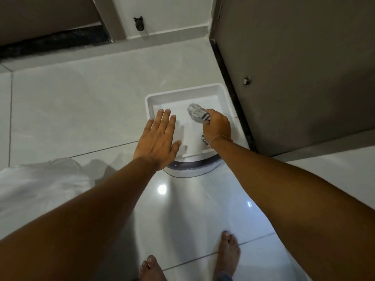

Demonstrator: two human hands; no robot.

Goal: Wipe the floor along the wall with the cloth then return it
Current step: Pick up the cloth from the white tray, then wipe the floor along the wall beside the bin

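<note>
A crumpled grey-and-white striped cloth (196, 112) lies inside a white square tray (182, 94) on the pale tiled floor. My right hand (216, 126) is closed around the cloth's near end, inside the tray; a bit of cloth shows below the wrist. My left hand (159, 138) hovers flat with fingers spread over the tray's left edge, holding nothing. The tray sits close to the dark skirting strip (229, 86) along the brown wall on the right.
A brown door or panel (294, 57) with a small metal stud (247, 80) rises on the right. A white wall with a black door stopper (139, 24) is at the back. White fabric (40, 183) lies at left. My bare feet (228, 252) stand on the glossy tiles.
</note>
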